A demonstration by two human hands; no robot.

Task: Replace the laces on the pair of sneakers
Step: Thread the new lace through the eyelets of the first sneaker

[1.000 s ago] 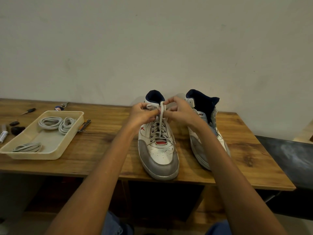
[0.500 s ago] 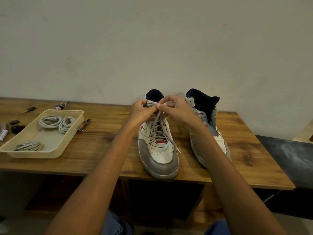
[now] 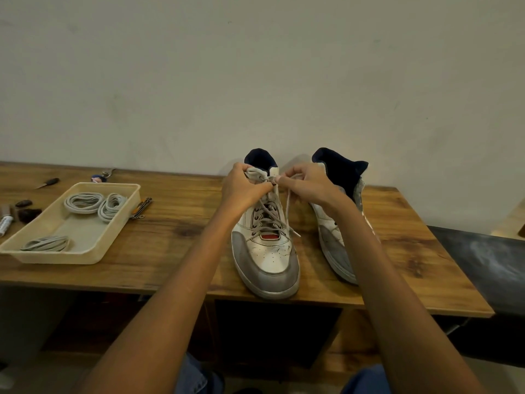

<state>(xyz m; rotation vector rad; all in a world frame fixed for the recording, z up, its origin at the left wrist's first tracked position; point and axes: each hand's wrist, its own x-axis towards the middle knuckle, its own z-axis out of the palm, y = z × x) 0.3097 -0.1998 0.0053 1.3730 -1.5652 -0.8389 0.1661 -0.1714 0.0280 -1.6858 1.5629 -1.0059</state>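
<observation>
Both hands pinch lace over wooden table, plain wall behind.

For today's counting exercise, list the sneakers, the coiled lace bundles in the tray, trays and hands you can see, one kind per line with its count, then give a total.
Sneakers: 2, the left sneaker and the right sneaker
Lace bundles in the tray: 3
Trays: 1
Hands: 2, the left hand and the right hand
Total: 8
</observation>
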